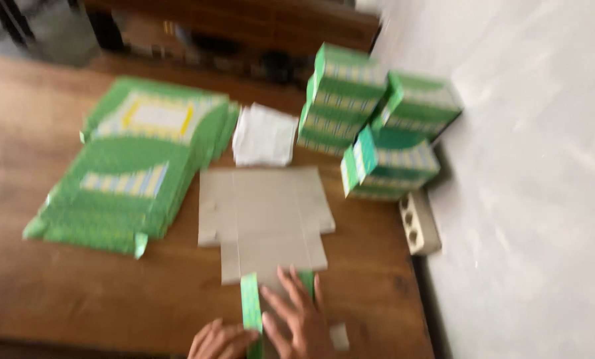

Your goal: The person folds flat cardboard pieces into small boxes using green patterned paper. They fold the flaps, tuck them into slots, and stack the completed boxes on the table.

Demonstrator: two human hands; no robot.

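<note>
A wooden desk (58, 292) is set against a pale wall. An unfolded grey carton blank (264, 219) is pressed flat at its near edge by the right hand (297, 319), fingers spread; its green flap (251, 309) is touched by the left hand (219, 340).

Wooden table (58, 292) bears flat cartons (134, 166), stacked boxes (370, 126).

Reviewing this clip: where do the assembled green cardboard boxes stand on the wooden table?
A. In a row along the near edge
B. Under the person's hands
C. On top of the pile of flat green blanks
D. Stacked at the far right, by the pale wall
D: the assembled green cardboard boxes are stacked at the far right of the brown wooden table, next to the pale wall, well apart from the pile of flat green blanks on the left.
</note>
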